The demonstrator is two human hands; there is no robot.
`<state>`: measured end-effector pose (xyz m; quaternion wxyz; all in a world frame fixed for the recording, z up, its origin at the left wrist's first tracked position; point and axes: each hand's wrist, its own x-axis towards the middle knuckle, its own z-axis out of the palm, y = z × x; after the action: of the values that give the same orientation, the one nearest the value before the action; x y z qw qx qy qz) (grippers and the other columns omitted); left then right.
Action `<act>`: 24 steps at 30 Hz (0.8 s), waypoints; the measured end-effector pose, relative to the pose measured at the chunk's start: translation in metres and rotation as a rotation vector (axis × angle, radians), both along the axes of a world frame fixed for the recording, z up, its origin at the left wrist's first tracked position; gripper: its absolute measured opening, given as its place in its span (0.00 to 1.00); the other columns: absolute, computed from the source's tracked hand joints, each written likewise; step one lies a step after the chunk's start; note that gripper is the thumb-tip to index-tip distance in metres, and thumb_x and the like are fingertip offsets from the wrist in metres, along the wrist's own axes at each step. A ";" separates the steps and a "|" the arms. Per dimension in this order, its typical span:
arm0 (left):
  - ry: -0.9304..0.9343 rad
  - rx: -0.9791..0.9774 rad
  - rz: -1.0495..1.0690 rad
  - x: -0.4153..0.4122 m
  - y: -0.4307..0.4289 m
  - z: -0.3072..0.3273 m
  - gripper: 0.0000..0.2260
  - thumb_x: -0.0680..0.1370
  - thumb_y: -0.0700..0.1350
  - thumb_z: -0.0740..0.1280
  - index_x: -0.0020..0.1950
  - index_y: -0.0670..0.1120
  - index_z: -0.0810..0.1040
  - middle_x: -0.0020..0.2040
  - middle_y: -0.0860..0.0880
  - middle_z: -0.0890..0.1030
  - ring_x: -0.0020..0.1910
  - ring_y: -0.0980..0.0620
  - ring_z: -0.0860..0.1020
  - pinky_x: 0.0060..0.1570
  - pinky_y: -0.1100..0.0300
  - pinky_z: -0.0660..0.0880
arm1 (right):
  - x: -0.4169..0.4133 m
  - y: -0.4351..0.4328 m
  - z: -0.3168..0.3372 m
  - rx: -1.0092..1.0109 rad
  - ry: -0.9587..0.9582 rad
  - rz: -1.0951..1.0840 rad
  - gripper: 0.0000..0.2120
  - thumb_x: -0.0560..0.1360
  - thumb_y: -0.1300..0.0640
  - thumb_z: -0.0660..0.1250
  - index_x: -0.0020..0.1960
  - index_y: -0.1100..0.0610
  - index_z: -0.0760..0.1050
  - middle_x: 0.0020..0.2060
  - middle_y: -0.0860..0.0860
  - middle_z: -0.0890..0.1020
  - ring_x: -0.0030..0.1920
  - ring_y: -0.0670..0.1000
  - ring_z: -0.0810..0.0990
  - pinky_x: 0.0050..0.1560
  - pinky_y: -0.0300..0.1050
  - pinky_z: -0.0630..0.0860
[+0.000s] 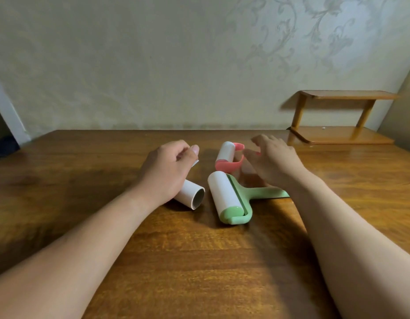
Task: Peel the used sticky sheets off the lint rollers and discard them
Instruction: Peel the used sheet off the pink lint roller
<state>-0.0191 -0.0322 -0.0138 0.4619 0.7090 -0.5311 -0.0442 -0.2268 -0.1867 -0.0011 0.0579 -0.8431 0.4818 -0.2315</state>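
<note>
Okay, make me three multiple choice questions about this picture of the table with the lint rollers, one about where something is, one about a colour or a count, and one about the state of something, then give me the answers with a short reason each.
1. Where does the bare refill roll lie?
A. On the wooden shelf
B. On the table, under the left hand, left of the green roller
C. Mounted in the pink roller

2. What colour is the frame of the roller nearest the camera?
A. Green
B. Blue
C. Black

3. What is the right hand doing?
A. Clenched around the green handle
B. Flat on the table edge
C. Open, fingers spread, by the pink roller

Answers:
1 B: the left hand covers its far end, beside the green roller.
2 A: its end cap and handle are pale green.
3 C: the right hand is open at the pink roller, gripping nothing.
</note>
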 end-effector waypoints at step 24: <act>0.394 -0.069 -0.341 -0.008 -0.013 0.018 0.30 0.72 0.70 0.72 0.70 0.57 0.79 0.60 0.51 0.87 0.59 0.51 0.86 0.59 0.46 0.84 | 0.023 0.048 0.023 -0.095 -0.496 0.392 0.17 0.84 0.53 0.67 0.39 0.59 0.72 0.39 0.56 0.75 0.39 0.59 0.74 0.43 0.63 0.74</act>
<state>-0.0271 -0.0457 0.0042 0.5664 0.5706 -0.5438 -0.2405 -0.2039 -0.1391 0.0221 0.1775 -0.8396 0.2699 -0.4367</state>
